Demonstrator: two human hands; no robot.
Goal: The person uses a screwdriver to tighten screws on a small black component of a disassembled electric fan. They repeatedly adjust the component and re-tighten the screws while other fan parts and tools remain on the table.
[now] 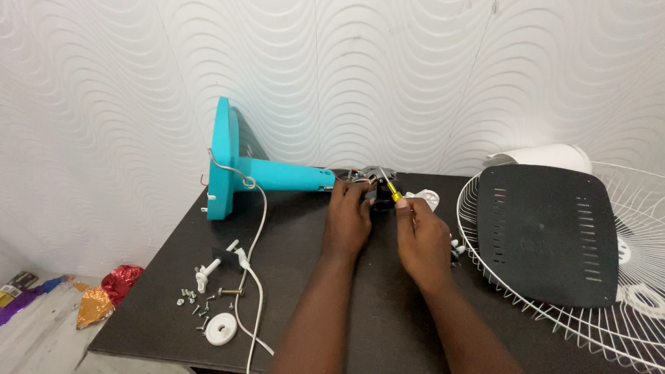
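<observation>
A teal fan stand (273, 173) lies on its side on the dark table (173, 291), its round base (223, 158) facing left. At its right end sits the exposed fan motor (368, 178). My left hand (348, 218) grips the motor from the left. My right hand (421, 235) holds a yellow-handled screwdriver (391, 189), tip pointed at the motor.
A white power cord (253, 263) runs from the stand to the table's front edge. Several loose screws (195, 303), a white bolt (211, 264) and a white round cap (222, 328) lie front left. A white wire fan guard (623, 325) with a black square plate (547, 232) fills the right. Foil wrappers (104, 294) lie on the floor.
</observation>
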